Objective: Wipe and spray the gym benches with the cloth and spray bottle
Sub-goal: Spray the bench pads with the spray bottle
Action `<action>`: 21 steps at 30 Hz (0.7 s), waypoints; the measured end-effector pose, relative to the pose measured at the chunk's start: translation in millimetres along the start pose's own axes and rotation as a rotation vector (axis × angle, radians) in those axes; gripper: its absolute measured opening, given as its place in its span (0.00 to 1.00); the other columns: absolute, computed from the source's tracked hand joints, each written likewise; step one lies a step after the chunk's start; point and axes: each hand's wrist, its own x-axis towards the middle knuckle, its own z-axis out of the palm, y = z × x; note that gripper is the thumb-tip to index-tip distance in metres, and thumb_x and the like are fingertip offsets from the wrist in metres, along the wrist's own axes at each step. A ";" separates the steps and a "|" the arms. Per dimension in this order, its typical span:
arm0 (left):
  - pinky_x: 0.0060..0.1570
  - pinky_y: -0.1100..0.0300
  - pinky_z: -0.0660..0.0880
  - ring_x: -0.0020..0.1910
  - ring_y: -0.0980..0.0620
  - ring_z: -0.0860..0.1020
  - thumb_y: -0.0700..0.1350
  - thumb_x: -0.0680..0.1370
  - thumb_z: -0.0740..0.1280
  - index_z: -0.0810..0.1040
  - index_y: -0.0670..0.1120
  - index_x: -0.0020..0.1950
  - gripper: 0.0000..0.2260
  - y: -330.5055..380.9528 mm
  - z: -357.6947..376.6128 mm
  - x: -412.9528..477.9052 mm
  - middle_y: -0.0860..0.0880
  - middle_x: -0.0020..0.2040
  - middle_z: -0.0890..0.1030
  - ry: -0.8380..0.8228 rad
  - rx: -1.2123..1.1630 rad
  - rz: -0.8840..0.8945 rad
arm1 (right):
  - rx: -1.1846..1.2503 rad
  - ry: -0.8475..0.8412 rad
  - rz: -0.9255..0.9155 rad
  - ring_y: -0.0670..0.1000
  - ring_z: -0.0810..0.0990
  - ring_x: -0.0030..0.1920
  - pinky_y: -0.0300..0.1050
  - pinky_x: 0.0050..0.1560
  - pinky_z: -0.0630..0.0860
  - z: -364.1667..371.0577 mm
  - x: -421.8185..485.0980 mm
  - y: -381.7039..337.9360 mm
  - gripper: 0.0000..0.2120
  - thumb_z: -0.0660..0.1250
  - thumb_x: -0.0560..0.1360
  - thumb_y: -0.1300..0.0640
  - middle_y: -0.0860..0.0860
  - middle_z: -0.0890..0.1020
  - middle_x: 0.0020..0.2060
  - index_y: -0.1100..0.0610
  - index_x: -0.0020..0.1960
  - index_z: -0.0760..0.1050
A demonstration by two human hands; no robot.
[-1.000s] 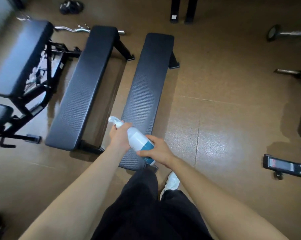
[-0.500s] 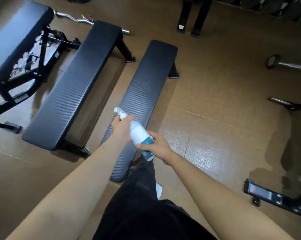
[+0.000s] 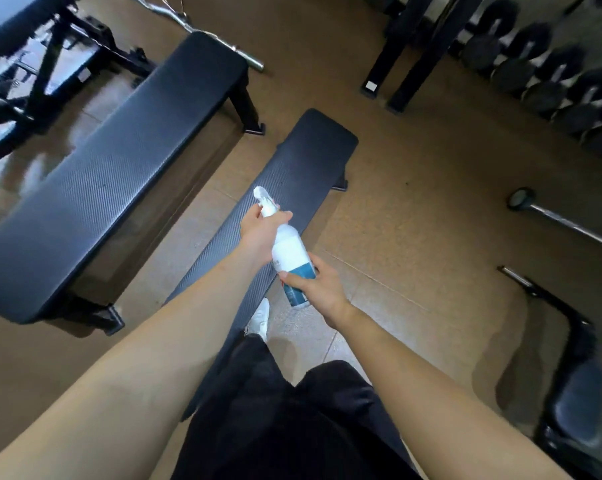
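Left hand (image 3: 259, 233) is gripping the bottle (image 3: 289, 251) neck, fingers clamped by the nozzle; right hand (image 3: 318, 287) is clasping its base. Both are hovering over the near bench (image 3: 292, 174), brown floor (image 3: 413, 209) underneath.

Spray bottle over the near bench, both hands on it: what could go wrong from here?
1. The spray bottle sits tilted between the left hand at the nozzle end and the right hand at the base; the nozzle points partly toward the floor gap, so spray may miss the narrow bench.
2. No cloth is visible, so liquid could sit unwiped.
3. Overspray on the glossy floor near the white shoe could be slippery.
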 end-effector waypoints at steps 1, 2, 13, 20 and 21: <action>0.39 0.56 0.78 0.36 0.49 0.78 0.35 0.74 0.75 0.77 0.46 0.47 0.09 6.0 7.4 6.1 0.45 0.41 0.79 -0.005 -0.011 0.002 | -0.008 0.006 -0.010 0.50 0.83 0.53 0.38 0.46 0.81 -4.6 6.9 -6.4 0.22 0.80 0.70 0.53 0.48 0.82 0.53 0.47 0.60 0.75; 0.37 0.57 0.77 0.35 0.49 0.77 0.35 0.74 0.74 0.76 0.46 0.46 0.09 12.1 14.8 11.1 0.45 0.40 0.79 -0.003 -0.024 -0.001 | -0.017 0.009 -0.023 0.51 0.83 0.54 0.39 0.47 0.82 -9.5 13.0 -12.8 0.22 0.80 0.70 0.54 0.49 0.83 0.53 0.46 0.60 0.75; 0.44 0.52 0.81 0.39 0.48 0.79 0.36 0.75 0.74 0.77 0.44 0.50 0.09 46.6 109.1 42.9 0.45 0.43 0.80 0.016 -0.012 0.013 | -0.022 -0.021 -0.064 0.46 0.82 0.52 0.32 0.43 0.79 -87.8 70.0 -56.0 0.26 0.79 0.71 0.53 0.47 0.82 0.54 0.49 0.66 0.74; 0.43 0.51 0.81 0.40 0.46 0.80 0.37 0.74 0.75 0.76 0.44 0.50 0.10 58.9 182.1 57.8 0.44 0.43 0.80 0.063 0.023 0.029 | -0.051 -0.050 -0.066 0.47 0.80 0.58 0.39 0.53 0.80 -155.1 112.4 -74.1 0.31 0.78 0.71 0.47 0.45 0.79 0.59 0.48 0.70 0.71; 0.45 0.51 0.81 0.42 0.46 0.81 0.39 0.73 0.76 0.77 0.46 0.51 0.11 60.8 191.4 61.7 0.44 0.46 0.81 0.058 0.027 0.043 | -0.043 -0.056 -0.059 0.48 0.80 0.59 0.42 0.56 0.81 -163.7 119.2 -76.8 0.31 0.78 0.71 0.47 0.46 0.80 0.59 0.49 0.71 0.72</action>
